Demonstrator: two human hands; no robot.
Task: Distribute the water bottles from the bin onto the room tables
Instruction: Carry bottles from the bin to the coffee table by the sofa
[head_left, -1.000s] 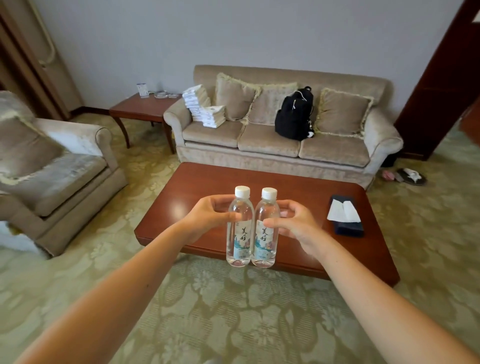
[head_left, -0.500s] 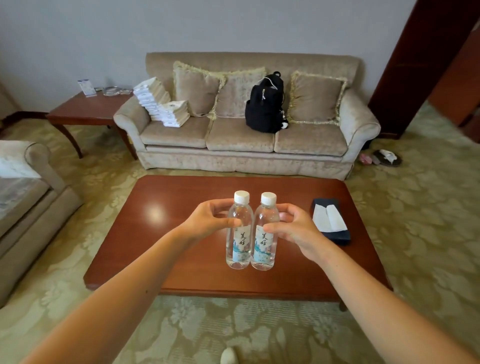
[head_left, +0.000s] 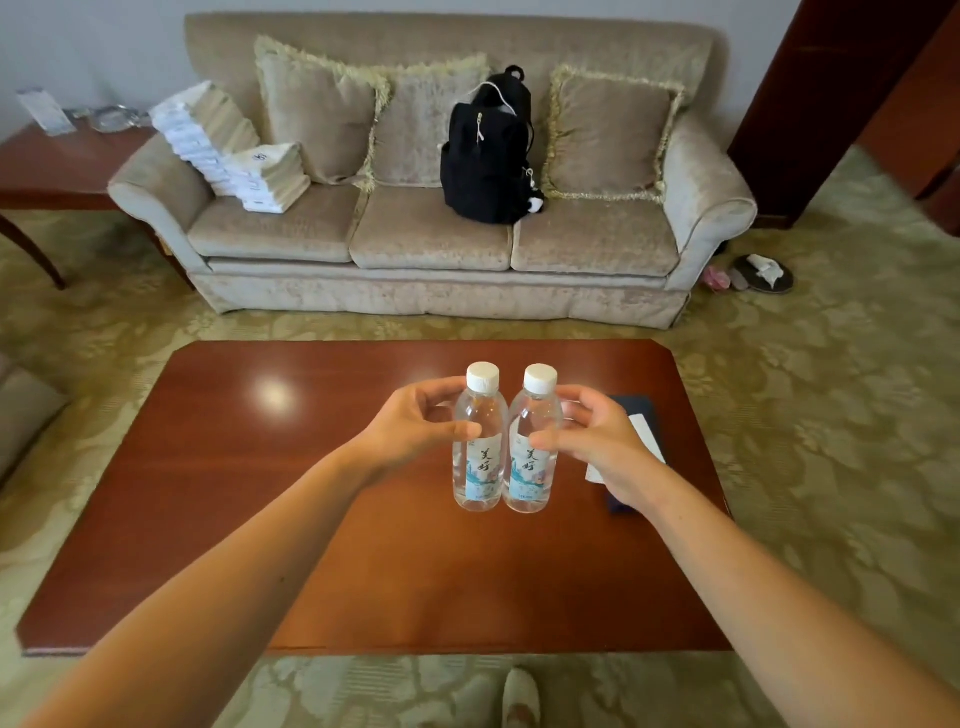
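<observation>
The left hand (head_left: 410, 434) has its grip wrapped round the left water bottle (head_left: 478, 452), the right hand (head_left: 597, 444) likewise round the right water bottle (head_left: 534, 457). Both stand upright, touching side by side, over the middle of a glossy wooden table (head_left: 234, 493) (whether they rest on it is unclear). A dark tissue box (head_left: 636, 408) lies at three o'clock, a sofa (head_left: 431, 228) at twelve.

Clear, white-capped bottles (head_left: 480, 441); black backpack (head_left: 485, 156)
</observation>
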